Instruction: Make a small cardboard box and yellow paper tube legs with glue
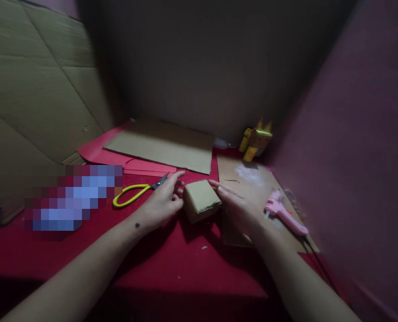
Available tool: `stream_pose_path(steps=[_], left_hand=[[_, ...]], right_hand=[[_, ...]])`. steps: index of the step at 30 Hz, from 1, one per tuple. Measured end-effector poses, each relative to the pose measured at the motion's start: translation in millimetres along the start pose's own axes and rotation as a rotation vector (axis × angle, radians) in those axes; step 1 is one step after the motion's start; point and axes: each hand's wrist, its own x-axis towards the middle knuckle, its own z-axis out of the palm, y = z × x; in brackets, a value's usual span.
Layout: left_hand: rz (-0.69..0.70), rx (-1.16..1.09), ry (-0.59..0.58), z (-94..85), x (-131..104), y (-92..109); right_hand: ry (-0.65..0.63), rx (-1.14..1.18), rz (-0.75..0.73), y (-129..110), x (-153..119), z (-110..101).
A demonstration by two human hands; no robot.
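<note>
A small cardboard box (201, 197) with a rough front edge sits between my two hands, over the red cloth. On its left is my left hand (163, 201), fingers apart, the fingertips close to its side. Against or just beside its right side lies my right hand (237, 205), with the fingers stretched out flat. Neither hand is wrapped round the box. Scissors with yellow handles (131, 195) rest beyond my left wrist, their dark blades pointing toward my left fingers.
A pink glue gun (288, 217) lies on a cardboard mat (230, 167) at the right, its cord trailing forward. Behind stand a yellow cardboard figure (259, 139) and a flat cardboard sheet (165, 145) over red paper (96, 145). Large cardboard (34, 89) rises at left.
</note>
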Motion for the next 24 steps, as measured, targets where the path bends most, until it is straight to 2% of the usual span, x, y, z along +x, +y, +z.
stream_pose_path(steps=[3,5,11,15,17,21,24], left_hand=[[0.014,0.034,0.029,-0.2,0.9,-5.7],[-0.01,0.035,0.019,-2.2,-1.0,-3.7],[-0.057,-0.113,-0.208,-19.6,-17.0,11.6],[-0.069,-0.153,-0.369,-26.3,-23.6,14.9],[-0.046,-0.08,-0.352,-24.1,-22.7,14.8],[0.07,0.192,-0.225,-17.4,-17.9,13.1],[0.111,0.261,-0.215,-16.1,-17.1,12.7]], right_hand=[[-0.124,-0.072,0.059,-6.0,-3.4,0.3],[-0.152,-0.164,0.064,-7.3,-4.1,1.5],[-0.115,-0.406,-0.04,-4.3,-3.0,5.5],[-0.088,-0.516,-0.076,-2.7,-3.0,5.9],[-0.077,-0.541,-0.087,-2.5,-3.0,6.4],[-0.073,-0.548,-0.118,-3.3,-3.6,7.5],[-0.077,-0.572,-0.133,-3.7,-4.7,7.5]])
